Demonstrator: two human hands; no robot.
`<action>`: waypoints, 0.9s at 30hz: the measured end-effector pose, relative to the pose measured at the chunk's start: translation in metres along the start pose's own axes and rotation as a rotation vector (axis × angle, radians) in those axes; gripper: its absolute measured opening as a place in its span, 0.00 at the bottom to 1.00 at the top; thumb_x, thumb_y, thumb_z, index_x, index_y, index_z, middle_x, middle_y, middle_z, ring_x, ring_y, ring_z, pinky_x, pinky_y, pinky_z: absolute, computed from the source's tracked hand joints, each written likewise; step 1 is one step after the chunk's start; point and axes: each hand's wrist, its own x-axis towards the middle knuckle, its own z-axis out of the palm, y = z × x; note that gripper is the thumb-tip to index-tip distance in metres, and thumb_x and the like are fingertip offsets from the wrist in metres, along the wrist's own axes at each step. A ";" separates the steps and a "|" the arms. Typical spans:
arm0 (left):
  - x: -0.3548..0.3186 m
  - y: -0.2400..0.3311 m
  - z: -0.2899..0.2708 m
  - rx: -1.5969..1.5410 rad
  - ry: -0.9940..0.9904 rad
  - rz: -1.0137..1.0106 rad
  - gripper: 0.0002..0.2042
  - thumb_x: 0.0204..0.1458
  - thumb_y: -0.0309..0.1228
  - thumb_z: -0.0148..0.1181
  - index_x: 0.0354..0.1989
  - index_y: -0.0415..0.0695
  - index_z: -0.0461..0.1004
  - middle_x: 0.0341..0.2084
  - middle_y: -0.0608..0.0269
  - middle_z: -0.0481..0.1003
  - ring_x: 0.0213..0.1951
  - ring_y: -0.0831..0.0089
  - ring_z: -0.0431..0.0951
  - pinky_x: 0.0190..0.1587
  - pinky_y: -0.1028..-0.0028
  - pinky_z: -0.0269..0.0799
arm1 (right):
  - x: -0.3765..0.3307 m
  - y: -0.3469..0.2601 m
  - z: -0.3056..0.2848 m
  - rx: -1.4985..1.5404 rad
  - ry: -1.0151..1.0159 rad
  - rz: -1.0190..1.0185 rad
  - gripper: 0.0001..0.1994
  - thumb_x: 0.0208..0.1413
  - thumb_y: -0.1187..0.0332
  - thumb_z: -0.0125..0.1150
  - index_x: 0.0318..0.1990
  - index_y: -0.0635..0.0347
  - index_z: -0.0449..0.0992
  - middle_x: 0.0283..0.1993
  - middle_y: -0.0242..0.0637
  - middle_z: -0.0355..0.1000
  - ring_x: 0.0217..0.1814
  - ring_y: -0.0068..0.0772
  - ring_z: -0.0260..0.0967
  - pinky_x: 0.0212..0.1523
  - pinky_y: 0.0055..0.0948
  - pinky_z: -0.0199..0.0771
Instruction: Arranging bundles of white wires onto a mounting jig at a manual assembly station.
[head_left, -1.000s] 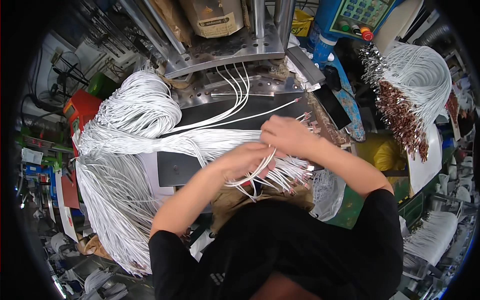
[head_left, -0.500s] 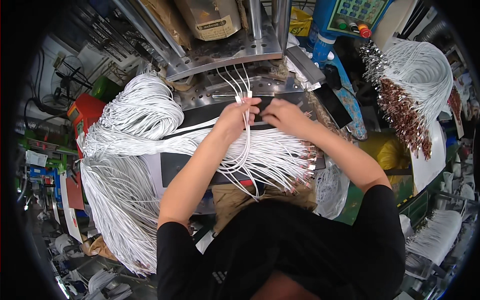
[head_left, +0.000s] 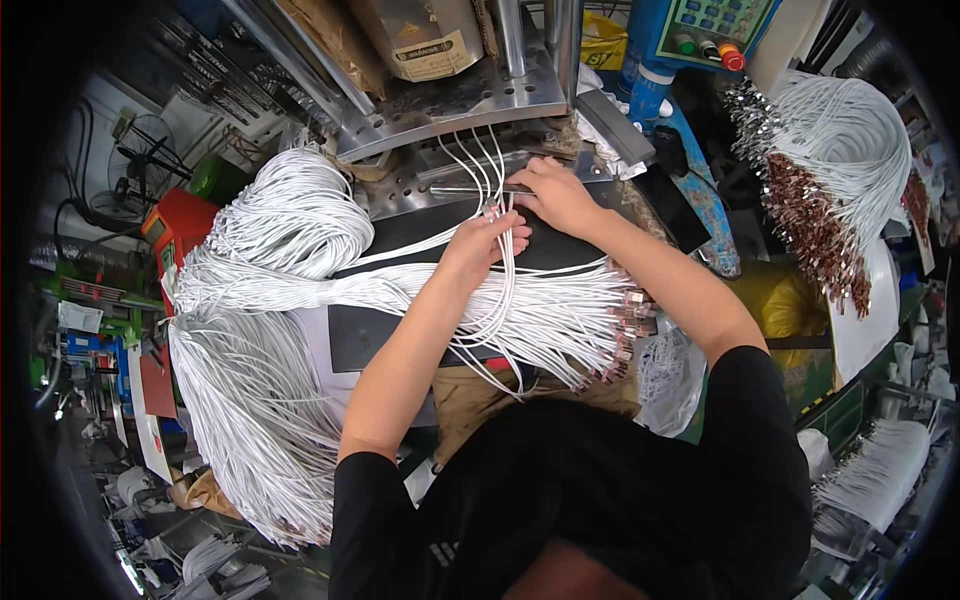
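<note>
Several white cables (head_left: 510, 262) run up through my left hand (head_left: 484, 243), whose fingers are closed around them just in front of the press. Beyond that hand the cable ends loop up toward the underside of the press plate. My right hand (head_left: 562, 196) is at the right end of a thin metal bar (head_left: 455, 190), with thumb and fingers bent together over that end. The fingertips partly hide the bar and the cables beside it. Below both hands lies a bundle of white cables (head_left: 540, 318) with copper-coloured connectors (head_left: 632, 320) at its right end.
The steel press plate (head_left: 460, 122) with its upright posts stands ahead. Coiled cables (head_left: 285, 215) and a hanging bundle (head_left: 250, 420) fill the left. A blue control box (head_left: 705, 30) with buttons is at upper right, and more cables (head_left: 840, 130) hang at far right.
My right hand has moved forward to the end of the metal bar. My left hand has shifted slightly down and right, still holding the cables.
</note>
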 end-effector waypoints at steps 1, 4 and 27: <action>0.002 -0.002 -0.001 0.045 -0.007 -0.017 0.14 0.59 0.36 0.63 0.47 0.38 0.76 0.36 0.61 0.80 0.35 0.74 0.79 0.40 0.76 0.76 | -0.003 0.006 0.003 0.026 -0.045 0.038 0.15 0.59 0.61 0.61 0.49 0.58 0.79 0.38 0.44 0.75 0.40 0.51 0.72 0.43 0.43 0.73; 0.003 -0.003 -0.001 0.135 -0.022 -0.050 0.13 0.57 0.37 0.66 0.43 0.40 0.78 0.32 0.64 0.79 0.32 0.75 0.79 0.39 0.76 0.75 | -0.006 0.011 0.000 0.077 -0.134 0.116 0.15 0.60 0.62 0.60 0.52 0.56 0.78 0.37 0.42 0.75 0.35 0.45 0.72 0.39 0.40 0.74; 0.001 -0.002 -0.006 0.309 -0.077 -0.089 0.13 0.57 0.40 0.65 0.39 0.42 0.81 0.27 0.68 0.78 0.27 0.78 0.78 0.33 0.79 0.72 | -0.022 0.000 -0.025 0.790 -0.213 0.837 0.19 0.55 0.65 0.61 0.52 0.65 0.78 0.36 0.41 0.80 0.34 0.26 0.75 0.38 0.25 0.72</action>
